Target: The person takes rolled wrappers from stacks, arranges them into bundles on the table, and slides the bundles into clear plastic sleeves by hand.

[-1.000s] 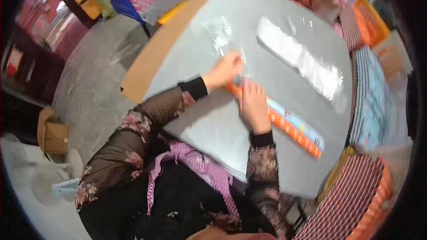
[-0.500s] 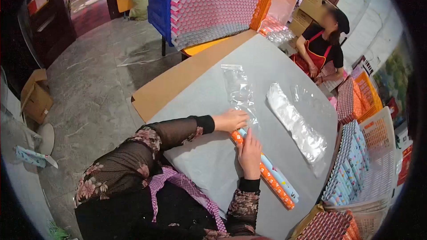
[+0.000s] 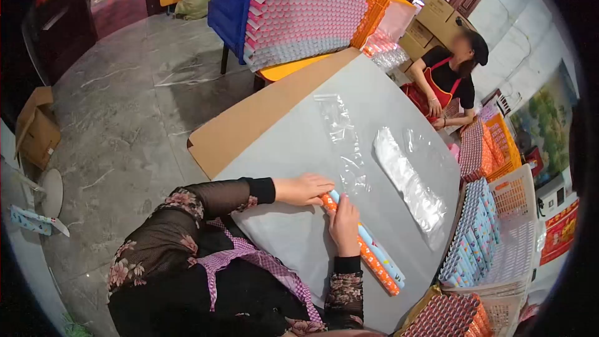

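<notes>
Two slim rolls of wrapping paper lie side by side on the table, an orange one with a white pattern [image 3: 379,273] and a light blue printed one [image 3: 388,264]. My right hand [image 3: 344,228] is closed round them near their upper end. My left hand [image 3: 306,188] has its fingers together at the rolls' upper tips; its thumb is partly hidden. Just beyond the tips lies a flat clear plastic sleeve [image 3: 342,134]. To its right is a stack of clear sleeves [image 3: 409,181].
The grey-topped table [image 3: 274,150] has a brown cardboard edge [image 3: 249,122]. A blue crate [image 3: 228,15] of pink rolls stands behind. At the right are a white basket [image 3: 515,196], blue rolls [image 3: 471,237] and red-patterned rolls [image 3: 446,318]. A co-worker [image 3: 446,81] sits across the table.
The view has shifted slightly. My left hand has drawn back from over the sleeve to the tips of the rolls. My right hand remains around the rolls.
</notes>
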{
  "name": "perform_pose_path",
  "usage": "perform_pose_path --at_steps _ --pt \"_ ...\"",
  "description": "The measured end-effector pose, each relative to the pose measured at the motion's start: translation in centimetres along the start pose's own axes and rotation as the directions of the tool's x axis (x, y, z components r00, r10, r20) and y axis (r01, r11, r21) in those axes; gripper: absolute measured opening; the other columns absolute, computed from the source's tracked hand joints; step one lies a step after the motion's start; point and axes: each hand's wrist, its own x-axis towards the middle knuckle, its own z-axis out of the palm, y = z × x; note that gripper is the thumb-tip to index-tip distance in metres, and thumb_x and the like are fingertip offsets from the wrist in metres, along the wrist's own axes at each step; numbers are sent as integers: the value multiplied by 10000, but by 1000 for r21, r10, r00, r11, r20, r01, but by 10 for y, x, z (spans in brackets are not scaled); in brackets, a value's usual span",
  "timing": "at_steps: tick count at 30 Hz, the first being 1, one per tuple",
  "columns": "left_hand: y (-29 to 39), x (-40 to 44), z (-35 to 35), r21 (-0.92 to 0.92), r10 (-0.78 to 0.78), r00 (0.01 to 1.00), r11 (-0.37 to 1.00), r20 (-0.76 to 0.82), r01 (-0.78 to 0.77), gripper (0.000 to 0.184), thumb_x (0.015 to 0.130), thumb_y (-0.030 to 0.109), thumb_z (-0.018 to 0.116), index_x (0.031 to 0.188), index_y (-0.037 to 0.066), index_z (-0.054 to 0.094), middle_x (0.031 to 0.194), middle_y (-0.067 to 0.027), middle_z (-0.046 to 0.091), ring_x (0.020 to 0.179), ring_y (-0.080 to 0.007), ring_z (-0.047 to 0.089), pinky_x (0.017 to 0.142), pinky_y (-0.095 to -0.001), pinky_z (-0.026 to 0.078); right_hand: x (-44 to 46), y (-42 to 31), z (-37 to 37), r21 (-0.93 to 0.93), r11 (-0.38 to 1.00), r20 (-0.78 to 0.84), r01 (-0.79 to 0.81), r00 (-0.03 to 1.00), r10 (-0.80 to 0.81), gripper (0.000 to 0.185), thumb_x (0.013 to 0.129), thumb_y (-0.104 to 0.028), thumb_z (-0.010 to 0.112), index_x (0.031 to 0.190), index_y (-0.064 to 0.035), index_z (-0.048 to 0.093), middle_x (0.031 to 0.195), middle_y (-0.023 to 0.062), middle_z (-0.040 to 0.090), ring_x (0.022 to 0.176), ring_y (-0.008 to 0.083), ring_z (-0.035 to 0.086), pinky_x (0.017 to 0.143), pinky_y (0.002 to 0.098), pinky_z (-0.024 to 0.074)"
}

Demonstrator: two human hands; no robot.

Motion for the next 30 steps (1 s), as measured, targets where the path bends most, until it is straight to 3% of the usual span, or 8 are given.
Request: perform_pose_path --at_steps 3,11,13,19,21,23,28,30 --pt "3 -15 -14 58 -91 994 994 67 88 577 875 270 674 1342 8 456 1329 -183 501 1207 -371 492 1027 -479 397 5 -22 5 -1 998 1 66 998 -66 536 900 -163 624 1341 78 437 1146 232 577 1018 402 538 896 475 438" --pt "-21 -36 -16 -33 -56 993 998 -104 53 550 876 277 676 1315 19 468 1315 -170 507 1148 -370 522 957 -479 427 20 -38 25 1 993 -33 115 993 -115 538 882 -176 649 1320 64 447 1136 226 580 1019 395 544 899 475 432" --pt "-19 -37 -23 -18 -116 993 993 18 116 538 888 293 664 1321 24 493 1309 -161 526 1150 -367 529 953 -482 431 20 -40 24 -1 996 -20 94 995 -94 534 888 -183 649 1320 59 448 1149 219 580 1032 394 543 904 476 428" --pt "-17 -41 -18 55 -70 994 996 -86 74 482 901 297 644 1298 43 538 1289 -156 543 1179 -352 538 964 -473 434 24 -41 13 70 993 67 100 992 -104 577 877 -179 664 1361 33 434 1200 207 582 1055 410 537 936 483 419" --pt "-18 -38 -20 12 -74 996 997 -43 75 469 891 278 647 1276 36 536 1261 -158 552 1165 -356 545 972 -469 436 35 -33 -2 55 998 232 -22 973 9 573 865 -188 675 1362 0 459 1256 187 583 1091 397 549 950 474 419" --pt "-21 -39 -12 30 -77 994 996 -82 79 451 874 257 656 1244 30 533 1233 -154 551 1165 -356 539 981 -466 433 52 -25 -22 8 982 236 189 954 -186 582 837 -208 709 1350 -36 495 1276 181 589 1127 373 557 953 464 424" --pt "-13 -40 -19 -51 -108 994 993 -23 106 506 878 238 649 1306 12 503 1287 -158 520 1220 -342 484 996 -462 407 176 -30 -82 32 978 235 208 949 -209 427 795 -171 754 1196 -80 636 1067 124 684 1031 331 611 879 445 424" --pt "-9 -43 -13 -17 -120 993 993 -22 120 515 878 242 651 1309 1 504 1302 -165 519 1222 -338 485 1001 -455 402 241 -29 -92 -70 940 108 334 939 -326 409 787 -129 776 1174 -81 656 1023 110 706 984 324 636 874 436 457"
